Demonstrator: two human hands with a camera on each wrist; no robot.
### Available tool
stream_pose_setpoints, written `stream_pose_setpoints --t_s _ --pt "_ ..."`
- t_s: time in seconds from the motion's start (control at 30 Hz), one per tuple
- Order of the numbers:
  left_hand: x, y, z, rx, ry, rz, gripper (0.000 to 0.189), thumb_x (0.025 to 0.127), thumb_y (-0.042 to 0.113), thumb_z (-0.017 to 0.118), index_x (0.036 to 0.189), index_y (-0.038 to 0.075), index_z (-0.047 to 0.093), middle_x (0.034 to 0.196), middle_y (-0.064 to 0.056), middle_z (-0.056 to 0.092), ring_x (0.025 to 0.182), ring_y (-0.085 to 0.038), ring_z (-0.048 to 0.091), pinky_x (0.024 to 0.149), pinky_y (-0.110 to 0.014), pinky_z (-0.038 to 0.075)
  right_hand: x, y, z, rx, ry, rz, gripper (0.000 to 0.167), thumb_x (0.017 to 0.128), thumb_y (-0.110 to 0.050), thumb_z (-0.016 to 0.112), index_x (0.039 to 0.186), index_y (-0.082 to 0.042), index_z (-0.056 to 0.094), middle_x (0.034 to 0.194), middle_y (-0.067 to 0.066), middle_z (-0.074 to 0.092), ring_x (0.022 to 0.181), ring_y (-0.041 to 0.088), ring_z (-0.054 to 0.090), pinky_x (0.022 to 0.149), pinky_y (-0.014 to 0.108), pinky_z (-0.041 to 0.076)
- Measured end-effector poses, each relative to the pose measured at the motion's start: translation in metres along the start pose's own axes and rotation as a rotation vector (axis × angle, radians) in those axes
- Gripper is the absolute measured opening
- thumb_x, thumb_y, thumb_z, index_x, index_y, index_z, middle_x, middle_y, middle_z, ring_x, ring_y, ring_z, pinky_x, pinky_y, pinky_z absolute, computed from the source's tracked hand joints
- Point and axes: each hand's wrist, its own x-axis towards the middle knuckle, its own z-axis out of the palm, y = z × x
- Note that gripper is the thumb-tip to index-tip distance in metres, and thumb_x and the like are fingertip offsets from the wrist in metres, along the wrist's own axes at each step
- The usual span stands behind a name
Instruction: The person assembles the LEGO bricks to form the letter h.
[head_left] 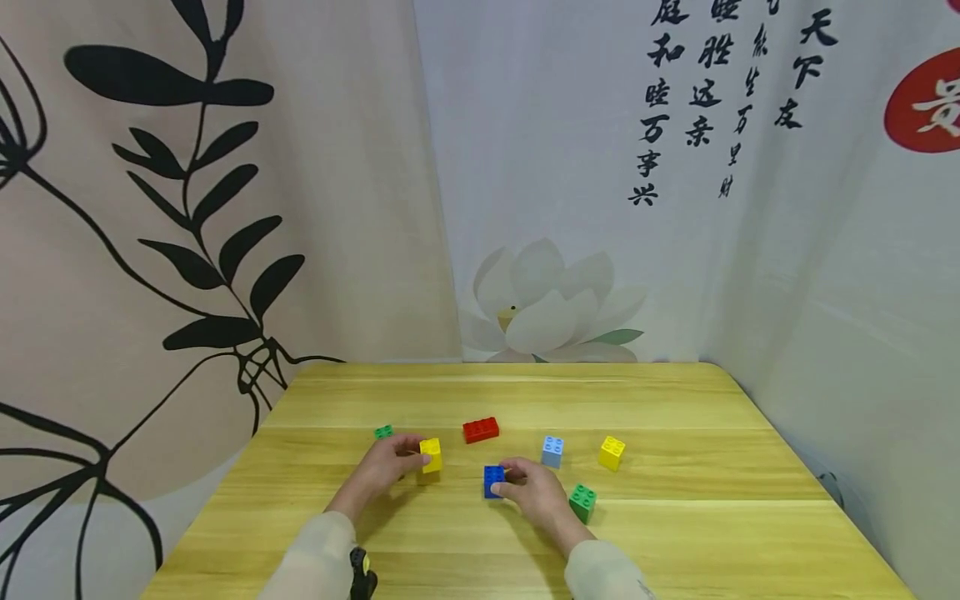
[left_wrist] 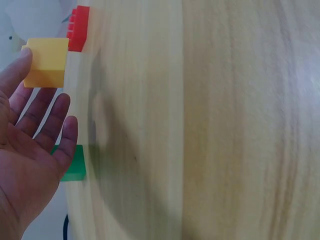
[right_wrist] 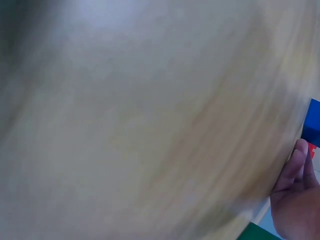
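Observation:
Between thumb and fingers my left hand pinches a yellow toy brick. In the left wrist view the yellow brick is held up above the wooden table, thumb on its near side and the other fingers spread below. My right hand pinches a dark blue toy brick, its studs facing the head camera. Only a part of the blue brick shows at the right edge of the right wrist view. The two held bricks are apart, yellow to the left of blue.
A red brick lies beyond the hands on the table. A green brick sits behind the left hand. Right of the right hand are a light blue brick, another yellow brick and another green brick.

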Motion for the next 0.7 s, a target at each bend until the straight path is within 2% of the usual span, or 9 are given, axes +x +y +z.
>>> stream_pose_setpoints --t_s 0.27,0.4,0.7 --pt "0.003 0.010 0.006 -0.031 -0.032 0.042 0.035 0.091 0.024 0.074 0.121 0.006 0.066 0.108 -0.004 0.066 0.097 -0.019 0.061 0.081 -0.037 0.052 -0.001 -0.001 -0.001 0.023 -0.003 0.000 0.044 0.088 -0.030 0.076 0.128 -0.013 0.065 0.119 0.007 0.067 0.109 0.028 0.062 0.091 0.050 0.050" --pt "0.006 0.014 0.009 -0.015 -0.047 0.070 0.035 0.092 0.025 0.073 0.121 0.007 0.066 0.108 -0.004 0.066 0.097 -0.019 0.061 0.082 -0.037 0.053 -0.001 -0.001 0.000 0.017 -0.001 -0.003 0.046 0.088 -0.030 0.076 0.129 -0.012 0.065 0.120 0.008 0.067 0.110 0.028 0.062 0.093 0.051 0.049" --pt "0.008 0.026 0.018 -0.016 -0.078 0.075 0.036 0.091 0.030 0.074 0.120 0.011 0.067 0.107 -0.001 0.066 0.097 -0.019 0.060 0.088 -0.041 0.052 -0.001 -0.001 0.001 -0.016 0.019 -0.001 0.046 0.088 -0.032 0.076 0.129 -0.014 0.066 0.120 0.008 0.068 0.111 0.030 0.062 0.095 0.054 0.047"
